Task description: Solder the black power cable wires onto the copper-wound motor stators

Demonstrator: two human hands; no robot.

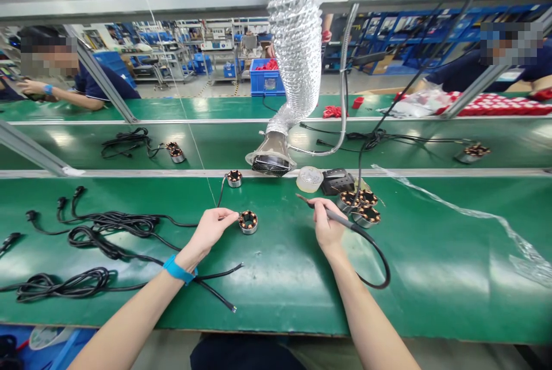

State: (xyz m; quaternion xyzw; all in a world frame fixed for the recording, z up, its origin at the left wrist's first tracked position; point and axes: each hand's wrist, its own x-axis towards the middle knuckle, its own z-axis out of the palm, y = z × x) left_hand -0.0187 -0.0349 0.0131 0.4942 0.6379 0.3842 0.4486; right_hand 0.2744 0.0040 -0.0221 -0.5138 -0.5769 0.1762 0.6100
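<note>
My left hand [214,227] is closed in a pinch at the left edge of a motor stator [248,222], a metal ring with copper windings, on the green bench. Whether a wire is also between those fingertips I cannot tell. In my right hand [328,225] is a soldering iron [338,218], its tip pointing up and left, apart from the stator. Just behind, a second stator [234,179] has a black cord running down behind my left hand. Black power cords [125,223] lie coiled at left. Two stripped cord ends [233,307] stick out beyond my left wrist.
A fume extraction hood [272,157] hangs over the bench's back edge. Right of it stand a round translucent container [309,179], a black holder [337,181] and several stators [366,216]. Clear plastic film [483,214] lies at right. Co-workers sit across the bench.
</note>
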